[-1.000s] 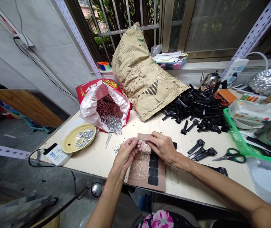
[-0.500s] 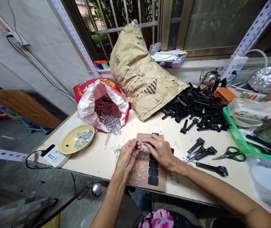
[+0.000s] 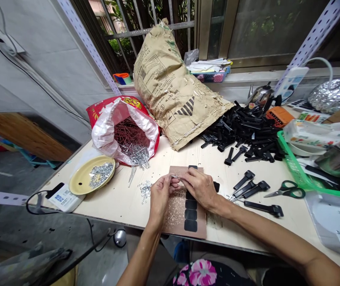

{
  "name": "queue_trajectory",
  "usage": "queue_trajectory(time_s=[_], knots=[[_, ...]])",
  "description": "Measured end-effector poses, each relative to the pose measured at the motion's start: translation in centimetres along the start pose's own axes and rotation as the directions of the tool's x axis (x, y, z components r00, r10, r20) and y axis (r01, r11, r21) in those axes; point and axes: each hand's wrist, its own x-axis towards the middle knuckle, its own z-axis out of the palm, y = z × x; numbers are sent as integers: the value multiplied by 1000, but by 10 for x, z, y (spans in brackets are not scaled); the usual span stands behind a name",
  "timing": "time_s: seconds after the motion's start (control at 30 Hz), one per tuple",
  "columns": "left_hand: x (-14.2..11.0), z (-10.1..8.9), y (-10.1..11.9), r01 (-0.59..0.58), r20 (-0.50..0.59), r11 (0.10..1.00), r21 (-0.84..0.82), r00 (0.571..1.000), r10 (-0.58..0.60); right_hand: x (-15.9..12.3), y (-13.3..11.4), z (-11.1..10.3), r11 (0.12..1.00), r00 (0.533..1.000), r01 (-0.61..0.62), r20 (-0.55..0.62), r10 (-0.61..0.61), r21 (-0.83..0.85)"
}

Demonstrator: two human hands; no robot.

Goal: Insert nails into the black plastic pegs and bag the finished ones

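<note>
Lone handle (image 3: 264,207) is now clear of right forearm (image 3: 262,233) — left hand (image 3: 160,194) and right hand (image 3: 200,187) still pinch a metal piece (image 3: 174,176) over the board (image 3: 176,226) — same step apparently continues.

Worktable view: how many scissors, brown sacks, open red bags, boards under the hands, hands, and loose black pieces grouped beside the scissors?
Scissors: 1
Brown sack: 1
Red bag: 1
Brown board: 1
Left hand and right hand: 2
Black pieces beside the scissors: 4
Total: 10
</note>
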Motion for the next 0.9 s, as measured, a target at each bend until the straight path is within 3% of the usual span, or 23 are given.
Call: queue_trajectory(time_s=[0.23, 0.43, 0.63, 0.8, 0.9], knots=[[3, -11, -1, -5, 28, 972, 235, 1000, -2, 0, 3, -1, 987, 997, 75, 12, -74, -140], [4, -9, 5, -34, 46, 939, 343, 999, 19, -4, 6, 1, 1000, 994, -2, 108, 3, -9], [3, -10, 4, -93, 57, 913, 398, 995, 77, -5, 3, 5, 995, 998, 32, 65, -26, -91], [3, -13, 3, -125, 51, 893, 433, 992, 114, -4, 5, 5, 993, 989, -73, 132, 60, 90], [2, -13, 4, -117, 73, 893, 435, 993, 95, -4, 6, 6, 989, 991, -68, 125, 51, 135]])
